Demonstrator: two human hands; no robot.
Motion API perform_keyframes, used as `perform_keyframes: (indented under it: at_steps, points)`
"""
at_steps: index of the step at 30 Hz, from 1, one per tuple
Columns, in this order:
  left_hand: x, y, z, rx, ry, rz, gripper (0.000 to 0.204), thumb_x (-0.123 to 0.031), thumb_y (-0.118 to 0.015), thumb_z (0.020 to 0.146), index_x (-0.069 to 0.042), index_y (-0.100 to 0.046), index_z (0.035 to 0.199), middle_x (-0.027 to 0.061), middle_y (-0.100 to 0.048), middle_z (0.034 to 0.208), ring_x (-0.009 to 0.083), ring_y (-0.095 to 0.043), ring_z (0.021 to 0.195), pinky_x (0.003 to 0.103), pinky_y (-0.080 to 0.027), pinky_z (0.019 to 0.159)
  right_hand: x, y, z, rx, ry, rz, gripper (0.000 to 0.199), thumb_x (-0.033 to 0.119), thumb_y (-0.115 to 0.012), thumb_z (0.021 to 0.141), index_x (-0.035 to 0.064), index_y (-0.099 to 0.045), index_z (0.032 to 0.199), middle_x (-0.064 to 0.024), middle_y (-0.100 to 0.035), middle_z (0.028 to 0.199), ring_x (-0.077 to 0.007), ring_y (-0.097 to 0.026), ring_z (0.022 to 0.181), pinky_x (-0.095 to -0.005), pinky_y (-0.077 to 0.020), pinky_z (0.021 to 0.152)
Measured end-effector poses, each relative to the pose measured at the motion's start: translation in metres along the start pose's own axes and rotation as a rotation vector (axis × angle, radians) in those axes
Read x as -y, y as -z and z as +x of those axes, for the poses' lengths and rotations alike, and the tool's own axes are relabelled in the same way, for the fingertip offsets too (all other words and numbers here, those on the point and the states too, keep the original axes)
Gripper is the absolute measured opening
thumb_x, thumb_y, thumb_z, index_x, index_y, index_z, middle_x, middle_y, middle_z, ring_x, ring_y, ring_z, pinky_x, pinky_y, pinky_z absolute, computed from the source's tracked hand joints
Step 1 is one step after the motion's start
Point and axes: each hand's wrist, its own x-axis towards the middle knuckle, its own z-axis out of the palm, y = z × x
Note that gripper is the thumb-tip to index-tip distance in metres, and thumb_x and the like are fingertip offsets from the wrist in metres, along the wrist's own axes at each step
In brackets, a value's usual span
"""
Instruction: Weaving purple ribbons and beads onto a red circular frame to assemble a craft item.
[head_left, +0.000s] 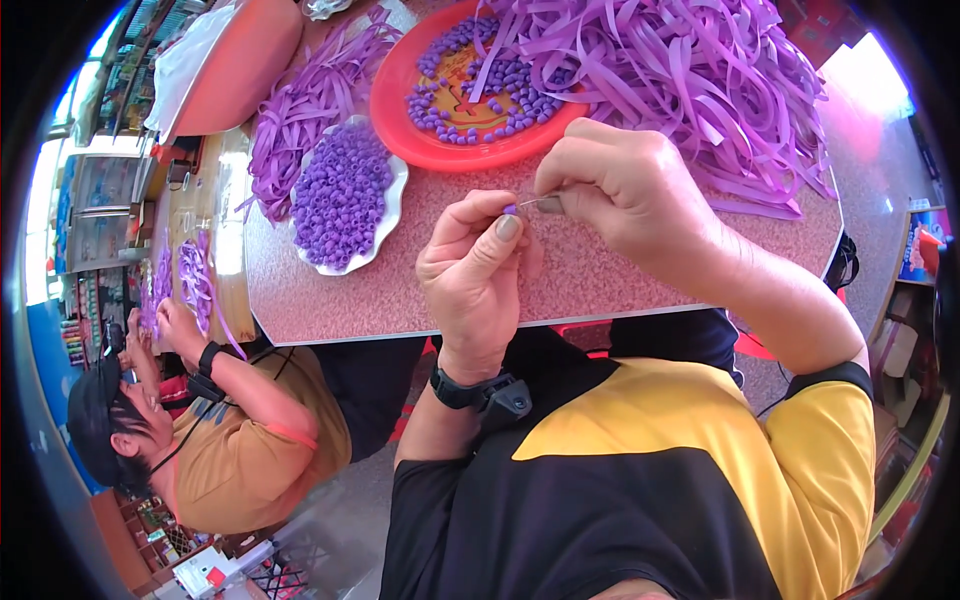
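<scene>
Over the near part of the table, my left hand [470,268] pinches a small purple bead [511,209] between thumb and fingertips. Close beside it on the right, my right hand [640,185] is closed, thumb and forefinger gripping a thin, needle-like piece [530,202]. Its tip reaches the bead; whether it passes through the hole is too small to tell. Beyond my hands lies a red plate [392,115] with loose purple beads [515,118] on it. Left of that, a white scalloped dish [396,205] is heaped with more purple beads [343,195].
A big pile of purple ribbons [670,70] covers the table's far right and overlaps the plate. More ribbons [310,105] lie at the far left beside a tilted pink basin [238,65]. At left, a co-worker [250,440] handles purple ribbons at a wooden table [232,210].
</scene>
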Motion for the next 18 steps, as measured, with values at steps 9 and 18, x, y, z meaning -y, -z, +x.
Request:
perform_keyframes:
  at_steps: [9,18]
  points:
    - [-0.034,0.001,-0.01,-0.047,-0.056,0.64,0.007,0.004,-0.071,0.086,0.001,-0.071,0.092,-0.0016,-0.06,0.084,0.0053,-0.054,0.066,0.021,-0.042,0.058,0.009,0.005,0.002,0.062,-0.073,0.213,0.035,-0.01,-0.057,0.087,0.0053,-0.07,0.115,0.0006,-0.058,0.087,-0.0079,-0.053,0.077,-0.0239,-0.0452,0.068]
    - [-0.09,0.081,-0.009,-0.162,-0.527,1.847,0.035,-0.006,-0.084,0.065,-0.003,-0.071,0.098,0.0112,-0.06,0.094,0.0313,-0.056,0.095,0.041,-0.047,0.081,0.001,0.005,0.005,0.197,-0.237,0.379,0.026,-0.008,-0.056,0.089,0.0022,-0.071,0.109,-0.0003,-0.063,0.092,-0.0073,-0.054,0.081,-0.0222,-0.0456,0.072]
